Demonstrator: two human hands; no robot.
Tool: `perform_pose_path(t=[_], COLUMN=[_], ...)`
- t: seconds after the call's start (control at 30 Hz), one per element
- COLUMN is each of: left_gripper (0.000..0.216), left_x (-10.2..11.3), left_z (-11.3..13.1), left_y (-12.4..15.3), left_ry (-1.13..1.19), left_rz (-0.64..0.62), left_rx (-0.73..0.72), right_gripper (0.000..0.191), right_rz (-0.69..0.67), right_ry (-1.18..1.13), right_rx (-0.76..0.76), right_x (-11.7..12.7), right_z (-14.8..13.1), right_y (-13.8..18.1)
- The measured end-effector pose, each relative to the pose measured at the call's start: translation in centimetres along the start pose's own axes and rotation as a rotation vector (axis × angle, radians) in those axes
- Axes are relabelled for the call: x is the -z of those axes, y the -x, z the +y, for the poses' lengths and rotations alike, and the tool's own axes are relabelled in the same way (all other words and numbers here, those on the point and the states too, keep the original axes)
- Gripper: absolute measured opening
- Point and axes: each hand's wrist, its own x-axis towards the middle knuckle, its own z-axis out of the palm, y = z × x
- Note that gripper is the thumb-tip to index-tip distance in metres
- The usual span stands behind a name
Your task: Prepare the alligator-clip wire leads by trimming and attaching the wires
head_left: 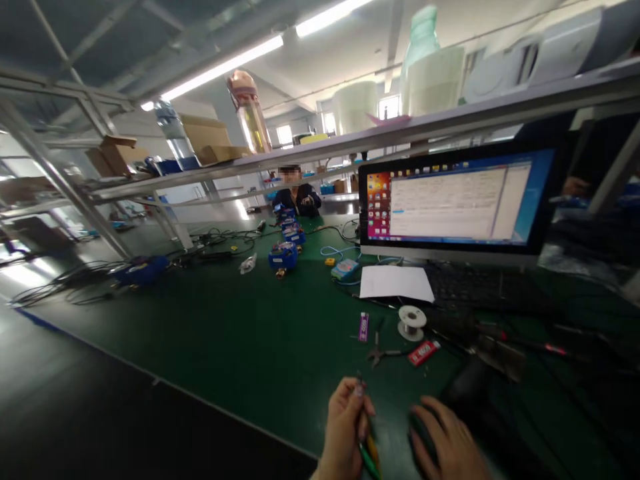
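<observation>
My left hand point(345, 420) is closed round a slim hand tool with green and yellow handles point(370, 457). Its dark tip pokes out just above my fingertips; whether it is pliers or a cutter I cannot make out. To the right, my right hand point(453, 440) rests curved over a black computer mouse point(424, 437) on the green table mat point(240, 333). Beyond my hands lie pliers point(377, 353) with open jaws, a red glue box point(423, 352), a purple glue box point(363, 327) and a white spool of solder wire point(412, 323).
A monitor point(450, 200) stands behind a dark keyboard point(490, 287) and white paper point(395, 283). Blue units point(283, 256) line the mat's middle, and cables point(220, 240) lie to the left. Bottles and tubs stand on the overhead shelf point(300, 148). A person point(297, 197) sits across.
</observation>
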Motion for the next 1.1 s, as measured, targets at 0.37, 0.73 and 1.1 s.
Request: perform_pose_path(t=[0.37,0.73,1.1], left_gripper=[0.037,0.038,0.042], left_x=[-0.4,-0.5,-0.4], left_z=[0.0,-0.2,-0.3], left_y=[0.5,0.7,0.6], left_ry=[-0.072,-0.152,-0.102], left_rz=[0.003,0.055,-0.001], left_rx=[-0.029,-0.078,-0.096], right_gripper=[0.023,0.03,0.048], right_rz=[-0.367,-0.642,-0.563], right_ry=[0.142,0.397,0.411], right_rx=[-0.201,-0.642,-0.481], right_x=[1.5,-0.8,-0.7], right_z=[-2.4,-3.2,-3.3], right_y=[-3.7,-11.6,-10.4])
